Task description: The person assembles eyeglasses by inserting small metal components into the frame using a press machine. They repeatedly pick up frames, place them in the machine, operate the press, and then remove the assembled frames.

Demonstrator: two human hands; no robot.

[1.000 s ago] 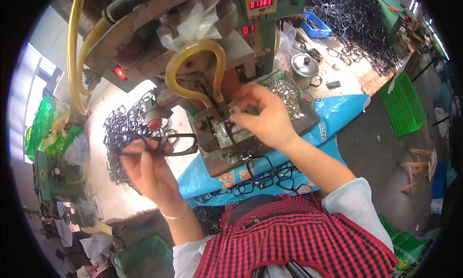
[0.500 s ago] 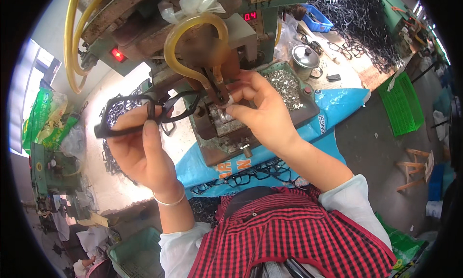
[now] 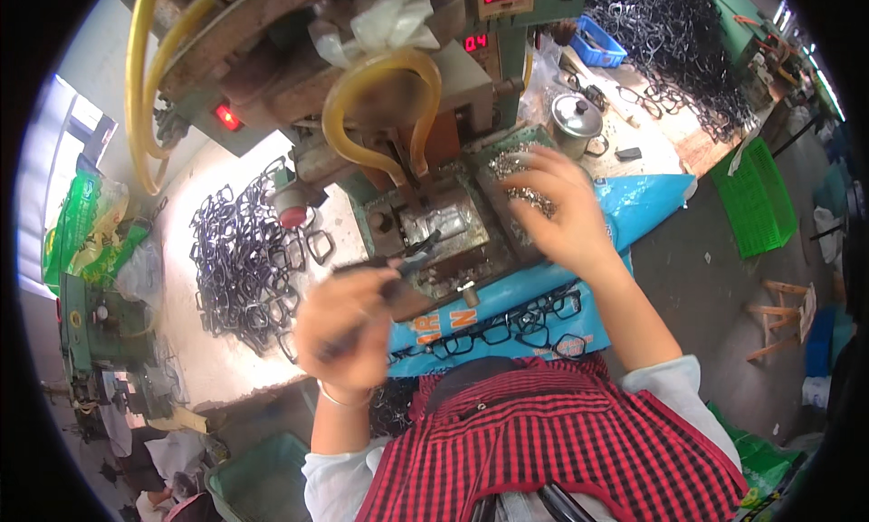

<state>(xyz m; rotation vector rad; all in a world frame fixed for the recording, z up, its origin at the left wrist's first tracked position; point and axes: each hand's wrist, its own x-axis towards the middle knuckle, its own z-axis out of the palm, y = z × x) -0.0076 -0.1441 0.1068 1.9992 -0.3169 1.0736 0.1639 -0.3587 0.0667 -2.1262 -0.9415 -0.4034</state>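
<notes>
My left hand [image 3: 348, 327], smeared by motion, is closed on a black eyeglass frame [image 3: 418, 253] in front of the press's left front corner. Part of the frame reaches over the metal work plate [image 3: 457, 223]; the rest is blurred or hidden by the fingers. My right hand [image 3: 570, 214] is over the tray of small shiny metal pieces [image 3: 509, 164], fingers curved and apart, slightly blurred. No piece shows in its fingers. Above the plate, the press head has a looped yellow hose [image 3: 335, 114].
A pile of black eyeglass frames [image 3: 240, 268] covers the table at left. More frames [image 3: 507, 332] lie on blue plastic sheeting at the front edge. A lidded metal pot [image 3: 577, 119] and a blue basket [image 3: 597, 44] stand at back right. A green crate [image 3: 756, 196] is on the floor.
My left hand has moved right and nearer to me with the eyeglass frame, away from the pile. My right hand has left the press head and moved right to the tray of metal pieces.
</notes>
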